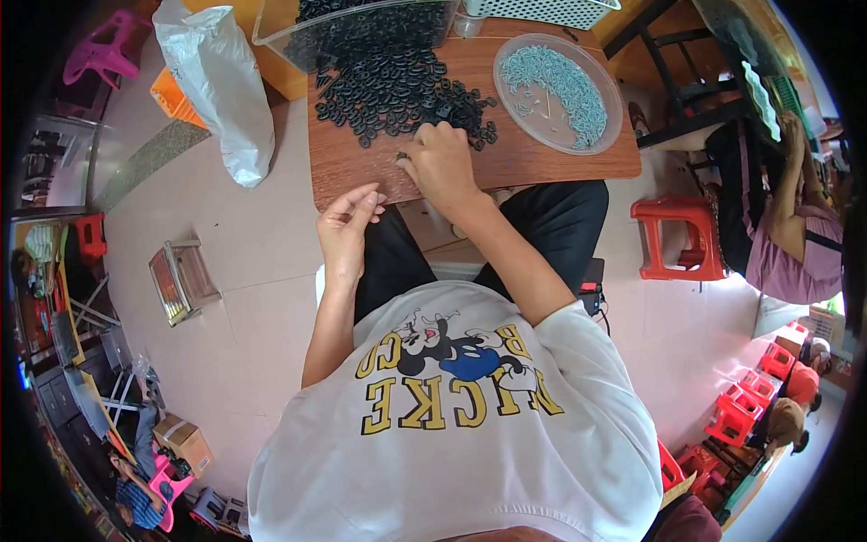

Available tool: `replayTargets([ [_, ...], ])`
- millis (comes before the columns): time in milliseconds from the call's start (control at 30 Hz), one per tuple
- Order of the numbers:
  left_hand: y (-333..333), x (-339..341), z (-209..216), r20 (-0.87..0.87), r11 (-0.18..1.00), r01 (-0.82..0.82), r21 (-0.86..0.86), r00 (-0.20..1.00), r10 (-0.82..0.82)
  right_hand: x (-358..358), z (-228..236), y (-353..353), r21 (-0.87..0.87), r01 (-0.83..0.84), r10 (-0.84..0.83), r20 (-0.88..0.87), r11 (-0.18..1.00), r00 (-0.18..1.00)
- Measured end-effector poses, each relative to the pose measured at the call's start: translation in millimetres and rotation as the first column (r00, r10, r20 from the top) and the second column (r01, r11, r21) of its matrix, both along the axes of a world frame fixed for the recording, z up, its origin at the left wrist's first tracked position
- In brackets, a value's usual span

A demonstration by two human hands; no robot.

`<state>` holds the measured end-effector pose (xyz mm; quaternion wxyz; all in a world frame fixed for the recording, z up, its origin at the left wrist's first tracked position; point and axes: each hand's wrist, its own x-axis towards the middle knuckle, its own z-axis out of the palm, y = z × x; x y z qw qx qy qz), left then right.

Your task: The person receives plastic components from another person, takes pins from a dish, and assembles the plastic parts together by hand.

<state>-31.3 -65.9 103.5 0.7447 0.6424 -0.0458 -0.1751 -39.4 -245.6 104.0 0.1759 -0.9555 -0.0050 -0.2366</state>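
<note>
A heap of small black oval pieces [384,95] is spread over the brown wooden table in front of me. At its near edge is my right hand [442,167], fingers curled down against the pieces. A small dark piece shows at the tip of its thumb, pinched there. My left hand [345,230] is just off the table's near left edge, palm turned up, thumb and fingertips pressed together. Whatever they hold is too small to make out. To the right of the heap, a round clear plastic dish [603,68] holds many small light-blue pieces [578,95] and a thin stick.
A clear bin [280,41] full of more black pieces stands at the table's far left, with a white perforated basket [542,9] at the far right. A white sack [221,90] stands left of the table. A red stool [677,239] and a seated person [795,244] are on the right.
</note>
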Motion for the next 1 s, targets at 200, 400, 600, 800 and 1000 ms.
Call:
replayTargets([
  [200, -7.7, -0.9, 6.8, -0.003, 1.000, 0.014, 0.000, 1.000, -0.014, 5.2, -5.2, 5.9, -0.015, 0.063, -0.062, 0.041, 0.998, 0.997],
  [400, -42.7, 5.1, 38.2, 0.078, 0.995, 0.084, -0.054, 0.994, -0.080, 12.5, -4.9, -5.3, -0.029, -0.006, 0.007, 0.050, 1.000, 0.999],
  [600, -98.3, 10.6, 78.9, 0.208, 0.983, 0.185, 0.000, 0.961, -0.181, 11.2, 0.2, -10.8, 0.258, -0.031, 0.043, -0.039, 0.966, 0.998],
  [800, -198.5, 23.0, 97.2, 0.456, 0.809, 0.364, 0.461, 0.685, -0.568, -50.8, -9.9, -12.0, 0.361, -0.188, 0.071, 0.313, 0.913, 0.947],
  [1000, -289.1, 38.1, 43.5, 0.325, 0.566, 0.377, 0.733, 0.536, -0.779, -162.2, -14.2, -43.0, 0.824, 0.049, -0.057, -0.020, 0.565, 0.998],
])
